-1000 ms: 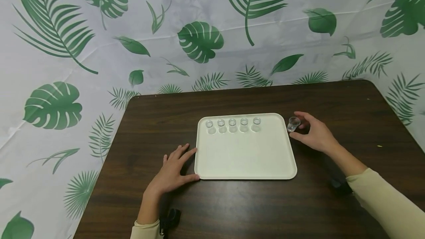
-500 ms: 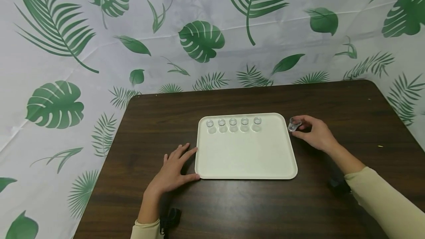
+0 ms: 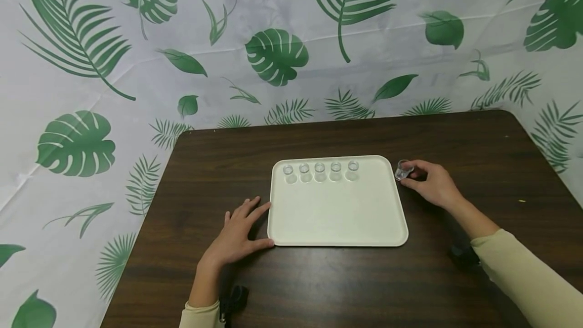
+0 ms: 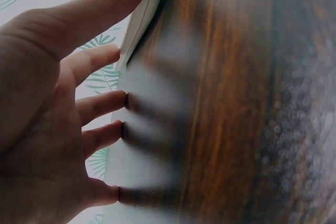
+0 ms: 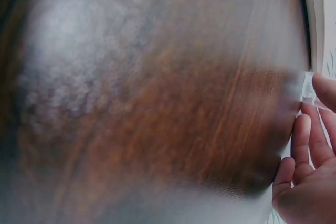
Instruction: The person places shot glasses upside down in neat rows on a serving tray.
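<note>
A cream tray [image 3: 337,216] lies on the dark wooden table. Several small clear cups [image 3: 320,168] stand in a row along its far side. My left hand [image 3: 234,237] has its fingers spread at the tray's left edge, thumb and index finger touching the rim. In the left wrist view those straight fingers [image 4: 102,106] rest on the tabletop. Just outside the tray's right rim, my right hand [image 3: 432,183] pinches another small clear cup [image 3: 403,171] between thumb and fingers. The right wrist view shows part of this cup [image 5: 307,87] low at the table surface.
The dark wood table [image 3: 328,287] extends around the tray on all sides. A leaf-print cloth [image 3: 227,65] hangs behind and to the left. A tiny yellow fleck [image 3: 521,201] lies on the table at the right.
The fingers of my right hand have come down and closed in around the cup beside the tray. My left hand, the tray and the row of cups keep their places.
</note>
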`<move>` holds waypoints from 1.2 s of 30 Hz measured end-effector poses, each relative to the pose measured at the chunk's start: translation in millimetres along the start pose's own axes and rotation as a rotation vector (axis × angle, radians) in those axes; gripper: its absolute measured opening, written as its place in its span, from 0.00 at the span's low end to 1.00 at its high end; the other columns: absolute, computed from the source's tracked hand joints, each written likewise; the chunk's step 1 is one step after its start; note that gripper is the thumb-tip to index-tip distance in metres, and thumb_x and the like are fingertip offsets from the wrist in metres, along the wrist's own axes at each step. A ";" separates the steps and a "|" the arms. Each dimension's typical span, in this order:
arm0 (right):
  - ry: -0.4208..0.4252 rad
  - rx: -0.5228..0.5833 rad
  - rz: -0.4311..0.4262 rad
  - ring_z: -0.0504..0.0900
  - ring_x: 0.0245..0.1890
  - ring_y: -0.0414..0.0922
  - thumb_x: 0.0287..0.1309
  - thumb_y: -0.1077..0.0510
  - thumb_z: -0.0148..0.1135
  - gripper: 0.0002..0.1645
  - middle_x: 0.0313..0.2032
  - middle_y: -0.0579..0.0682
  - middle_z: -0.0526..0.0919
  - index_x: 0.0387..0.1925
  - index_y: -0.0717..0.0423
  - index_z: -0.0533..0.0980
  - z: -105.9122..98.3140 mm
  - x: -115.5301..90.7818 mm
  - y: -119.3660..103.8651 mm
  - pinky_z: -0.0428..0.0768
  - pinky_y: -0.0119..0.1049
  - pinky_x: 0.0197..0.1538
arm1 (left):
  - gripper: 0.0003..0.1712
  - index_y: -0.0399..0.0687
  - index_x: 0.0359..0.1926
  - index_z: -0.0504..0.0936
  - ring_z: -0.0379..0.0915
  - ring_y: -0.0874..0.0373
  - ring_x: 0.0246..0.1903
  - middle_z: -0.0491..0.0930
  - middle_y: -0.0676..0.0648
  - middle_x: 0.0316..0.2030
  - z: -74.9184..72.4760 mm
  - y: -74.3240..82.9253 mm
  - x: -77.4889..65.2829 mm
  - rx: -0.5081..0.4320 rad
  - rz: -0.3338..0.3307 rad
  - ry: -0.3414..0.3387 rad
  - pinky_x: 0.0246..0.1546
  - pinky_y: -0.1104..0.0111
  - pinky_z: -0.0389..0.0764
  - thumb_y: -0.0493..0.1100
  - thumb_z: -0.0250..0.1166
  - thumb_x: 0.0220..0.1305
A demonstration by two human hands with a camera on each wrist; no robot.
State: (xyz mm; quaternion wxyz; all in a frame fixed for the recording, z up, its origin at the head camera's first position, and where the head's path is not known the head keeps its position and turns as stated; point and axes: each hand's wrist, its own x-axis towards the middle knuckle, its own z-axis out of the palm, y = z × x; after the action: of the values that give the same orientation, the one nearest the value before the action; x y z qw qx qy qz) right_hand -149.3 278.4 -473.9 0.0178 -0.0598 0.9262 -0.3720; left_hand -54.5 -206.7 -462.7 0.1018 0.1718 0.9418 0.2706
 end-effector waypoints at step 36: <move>0.098 -0.007 0.004 0.81 0.41 0.59 0.61 0.59 0.67 0.18 0.41 0.64 0.83 0.49 0.64 0.77 -18.6 -3.9 5.6 0.72 0.44 0.40 | 0.50 0.62 0.75 0.61 0.40 0.39 0.74 0.51 0.44 0.75 1.1 -0.9 -1.0 -0.001 -0.005 -0.004 0.59 0.27 0.38 0.64 0.72 0.53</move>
State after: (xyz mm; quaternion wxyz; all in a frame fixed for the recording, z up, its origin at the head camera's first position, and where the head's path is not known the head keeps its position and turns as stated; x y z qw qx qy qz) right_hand -147.4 295.6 -464.4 -0.0271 -0.0397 0.9273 -0.3713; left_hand -53.6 -207.4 -464.0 0.1043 0.1700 0.9418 0.2706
